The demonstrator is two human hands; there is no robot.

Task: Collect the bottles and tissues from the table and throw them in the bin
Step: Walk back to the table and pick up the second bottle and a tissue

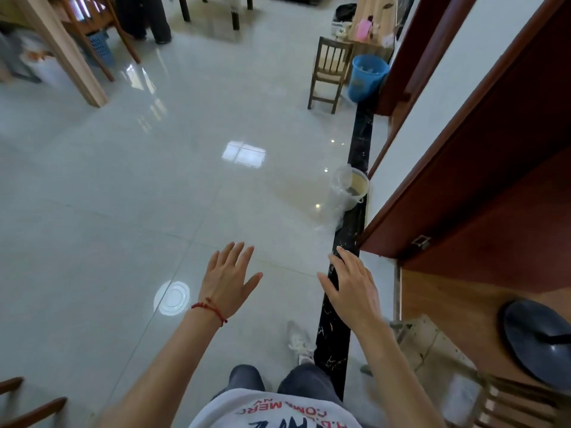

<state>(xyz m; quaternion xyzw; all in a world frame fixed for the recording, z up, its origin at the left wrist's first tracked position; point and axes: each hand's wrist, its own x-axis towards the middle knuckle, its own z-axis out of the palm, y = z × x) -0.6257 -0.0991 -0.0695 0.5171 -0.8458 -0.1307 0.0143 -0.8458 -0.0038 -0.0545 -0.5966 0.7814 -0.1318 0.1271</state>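
Both hands were held out ahead of the person over the glossy tiled floor [129, 186], palms down, holding nothing. The left hand [230, 274] had its fingers straight and slightly fanned, the grip apart, with a red string bracelet [210, 308] at the wrist. The right hand [350, 284] was likewise spread with fingers relaxed, its grip apart, hovering above a black marble strip [360, 156] that ran along the floor beside a dark red wooden door [482, 193]. Farther along that strip, against the wall, stood a clear plastic bin [349, 188] lined with a bag, something pale and dark visible inside, though what it held was too blurred to tell. Well beyond it sat a blue bucket [367, 77] just beside a small wooden chair [332, 72]. A light wooden tabletop [374, 23] at the far right carried a pink item and other small things that could not be made out. A white sneaker [299, 341] showed below the hands.
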